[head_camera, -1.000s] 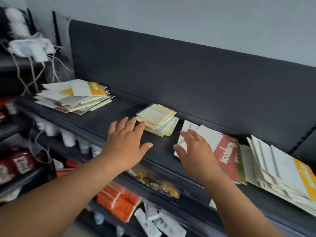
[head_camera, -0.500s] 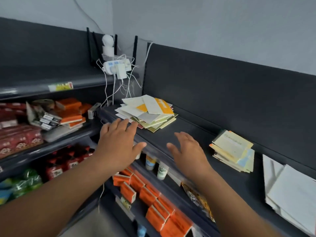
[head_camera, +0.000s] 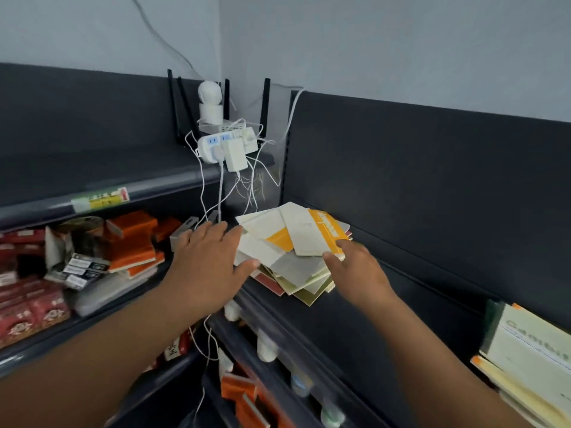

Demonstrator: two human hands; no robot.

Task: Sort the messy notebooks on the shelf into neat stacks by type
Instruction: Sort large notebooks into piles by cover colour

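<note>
Head view: both arms reach toward the corner end of the shelf [head_camera: 355, 322], where the messy pile [head_camera: 287, 267] of notebooks lies between the two hands.
Left hand [head_camera: 207, 264]: released, with fingers spread flat. Its thumb tip meets the pile's near left edge and grips nothing.
Right hand [head_camera: 360, 270]: also released, with forefinger and thumb stretched to the near right corner of the orange-banded notebook [head_camera: 329, 231] on top. It touches the corner but is not pinching it, as far as I can tell.
Change: a second ago the hands hovered over the middle of the shelf, the right one on a red-covered notebook beside a small yellow stack. Half a second ago they were still short of this pile. Now they have reached it, one on each flank.
Meaning for the task: the middle stacks seem to be left aside for now. This fanned, skewed pile looks like the next to be gathered or split by type, and it is unsorted so far.
Side stack [head_camera: 531, 347]: well beyond the right hand, at the frame edge.
Writing: pale letters on the side stack's top cover begin "Gam", and the rest is blurred. The orange band carries white print too small to read. A yellow-green shelf tag [head_camera: 99, 199], up beyond the left hand, is illegible.
</note>
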